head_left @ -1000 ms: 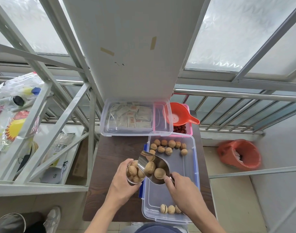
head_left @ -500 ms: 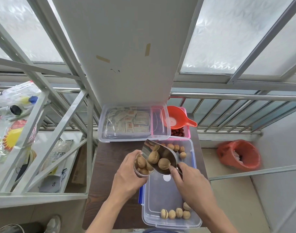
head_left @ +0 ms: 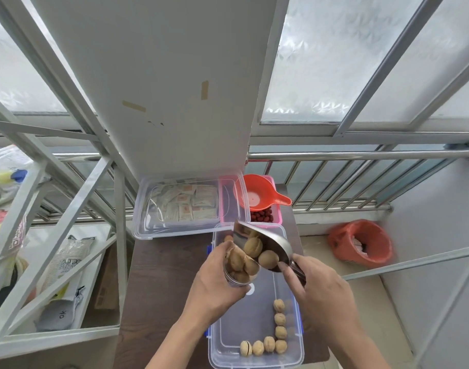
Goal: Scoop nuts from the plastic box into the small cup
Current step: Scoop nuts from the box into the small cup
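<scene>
Two hands over plastic box (head_left: 254, 352) on desk (head_left: 159, 275). My left hand (head_left: 214, 284) grips small cup (head_left: 240, 265), heaped with nuts. My right hand (head_left: 317, 286) clamps handle of metal scoop (head_left: 262, 245), tilted at cup's 1 o'clock, two nuts inside. Loose nuts (head_left: 278, 331) lie at box's 5 o'clock corner.

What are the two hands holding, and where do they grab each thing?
The left hand wraps around the side of the small cup of nuts. The right hand grips the metal scoop by its handle, at the scoop's near end.
</scene>
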Available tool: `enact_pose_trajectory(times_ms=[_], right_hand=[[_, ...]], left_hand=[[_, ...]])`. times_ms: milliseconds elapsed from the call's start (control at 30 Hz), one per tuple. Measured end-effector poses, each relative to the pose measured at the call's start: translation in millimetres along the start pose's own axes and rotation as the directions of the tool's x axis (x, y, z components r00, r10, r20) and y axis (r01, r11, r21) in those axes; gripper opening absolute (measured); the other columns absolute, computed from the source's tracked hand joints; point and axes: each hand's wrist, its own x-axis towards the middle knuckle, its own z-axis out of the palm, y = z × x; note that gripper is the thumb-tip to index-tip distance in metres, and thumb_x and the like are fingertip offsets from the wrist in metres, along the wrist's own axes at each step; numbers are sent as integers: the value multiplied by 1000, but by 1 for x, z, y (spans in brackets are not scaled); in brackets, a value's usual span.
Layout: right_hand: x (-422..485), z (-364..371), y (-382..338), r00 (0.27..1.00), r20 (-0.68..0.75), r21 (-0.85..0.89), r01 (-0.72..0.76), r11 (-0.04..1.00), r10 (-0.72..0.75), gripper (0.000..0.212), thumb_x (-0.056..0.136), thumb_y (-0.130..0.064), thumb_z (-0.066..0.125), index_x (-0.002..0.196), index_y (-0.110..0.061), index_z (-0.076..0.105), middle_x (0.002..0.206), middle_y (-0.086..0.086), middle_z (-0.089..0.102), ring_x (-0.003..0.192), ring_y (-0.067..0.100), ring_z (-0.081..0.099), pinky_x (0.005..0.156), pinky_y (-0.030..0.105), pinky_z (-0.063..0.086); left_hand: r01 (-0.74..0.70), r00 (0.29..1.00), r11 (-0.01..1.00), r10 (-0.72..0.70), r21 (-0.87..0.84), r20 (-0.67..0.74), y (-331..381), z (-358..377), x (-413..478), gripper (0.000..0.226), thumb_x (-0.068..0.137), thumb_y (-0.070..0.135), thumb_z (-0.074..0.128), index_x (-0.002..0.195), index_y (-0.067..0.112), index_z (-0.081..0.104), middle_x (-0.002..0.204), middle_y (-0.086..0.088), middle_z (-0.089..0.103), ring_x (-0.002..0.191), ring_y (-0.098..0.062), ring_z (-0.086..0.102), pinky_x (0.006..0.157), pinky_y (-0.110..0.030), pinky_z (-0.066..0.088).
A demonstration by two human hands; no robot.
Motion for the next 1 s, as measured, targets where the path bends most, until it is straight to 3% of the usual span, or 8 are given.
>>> enact_pose_trajectory(times_ms=[133,200,333,533,800,1000], right_hand=[[-3,11,11,998,-54,16,15,1000,-14,20,92,-53,60,89,-34,64,69,-9,57,65,11,58,51,25,41],[-4,17,13,996,-83,18,36,999,-35,18,90,-54,61,92,-36,64,67,-9,55,62,11,58,48,26,45],[-5,27,16,992,-98,9,80,997,-79,24,89,-51,66,106,-35,70,68,-8,54,61,10,56,49,29,50],[-3,34,18,977,-143,-9,157,988,-156,34,96,-49,61,121,-29,71,71,-10,52,65,11,50,54,22,39],[3,41,14,965,-174,17,202,979,-196,42,97,-52,53,121,-24,73,72,-10,55,68,14,53,56,25,41],[3,47,14,924,-227,4,318,948,-308,45,94,-41,65,129,-14,71,77,-6,61,68,18,54,62,30,50]], left_hand=[[27,999,1000,-27,-2,34,-2,11,2,55,68,24,88,112,40,59,106,15,73,97,-3,72,89,-41,62],[52,998,999,-52,-1,35,-3,15,3,49,69,27,87,110,35,60,102,12,74,93,-5,73,87,-44,63],[65,998,998,-65,0,27,-5,18,3,49,69,29,88,109,34,61,103,13,76,93,-5,74,87,-43,63],[49,998,998,-48,-35,27,-6,11,5,51,69,26,91,111,33,63,107,12,76,99,-7,74,87,-39,63],[43,999,997,-41,-70,28,-14,1,6,46,69,14,90,101,27,61,99,3,73,88,-13,70,77,-30,57],[27,1000,995,-26,-92,5,-18,-4,1,65,65,20,94,118,42,62,115,15,75,107,-2,72,91,-31,61]])
